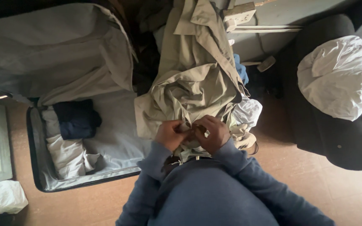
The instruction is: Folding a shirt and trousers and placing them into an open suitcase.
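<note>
Khaki cloth: the beige coat (197, 79) runs from the hands up the centre of the frame, long axis near vertical, collar end farthest from the person. Left hand (170, 134) and right hand (212, 133) sit side by side at its lower edge, both pinched shut on the fabric and equally near it. Open suitcase (36, 167) lies at lower left.
</note>
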